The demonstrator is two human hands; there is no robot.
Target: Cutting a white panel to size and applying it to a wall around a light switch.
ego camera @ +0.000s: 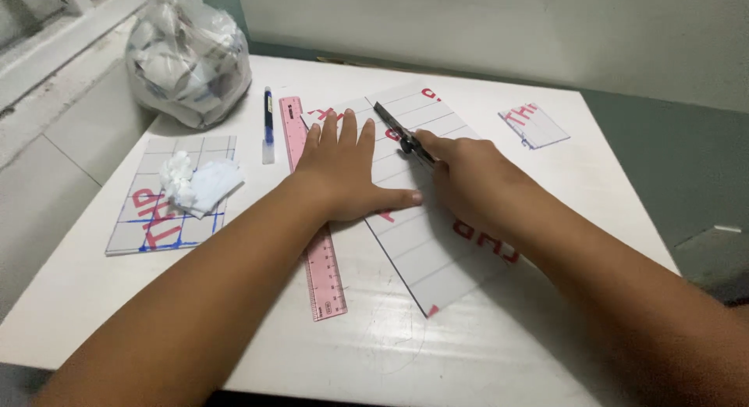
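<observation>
Your left hand (341, 173) lies open and flat, pressing the white sheet (425, 220) to the table (546, 181), partly over the pink ruler (320, 259). Just right of it, your right hand (468, 173) grips the black cutter (398, 130), whose long axis slants up-left, tip pointing away from you.

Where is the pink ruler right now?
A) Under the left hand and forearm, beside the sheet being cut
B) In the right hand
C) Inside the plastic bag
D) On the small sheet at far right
A: the pink ruler runs under the left hand, along the lined sheet.
</observation>
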